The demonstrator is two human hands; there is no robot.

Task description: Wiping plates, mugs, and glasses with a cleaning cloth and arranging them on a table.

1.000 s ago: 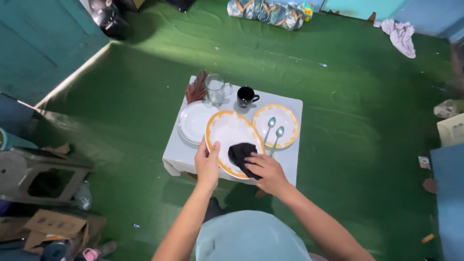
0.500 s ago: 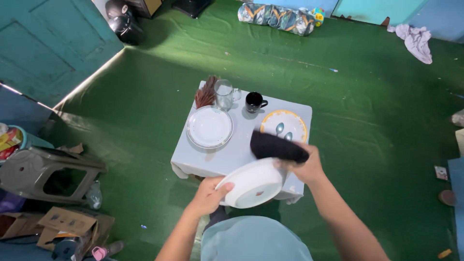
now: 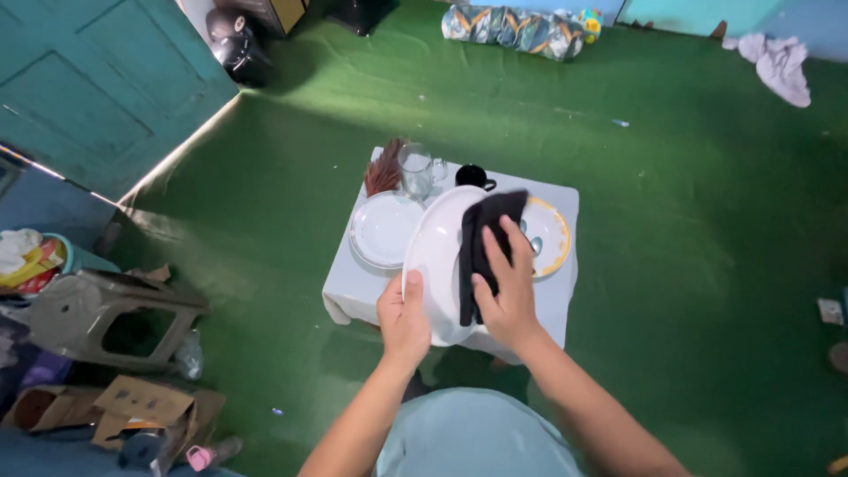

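Both hands held a big white plate over the counter.
Left hand gripped its edge; right hand pressed a black cloth on it.

**Where things sit around the hands**

The left hand grips the near edge of a large plate raised above the desk; the right hand presses a cloth onto it. Left of the hands a smaller plate lies on the desk. Beyond the hands stand a glass and a mug, with a brush left of the glass. Right of the hands lies a third plate, a spoon on it.
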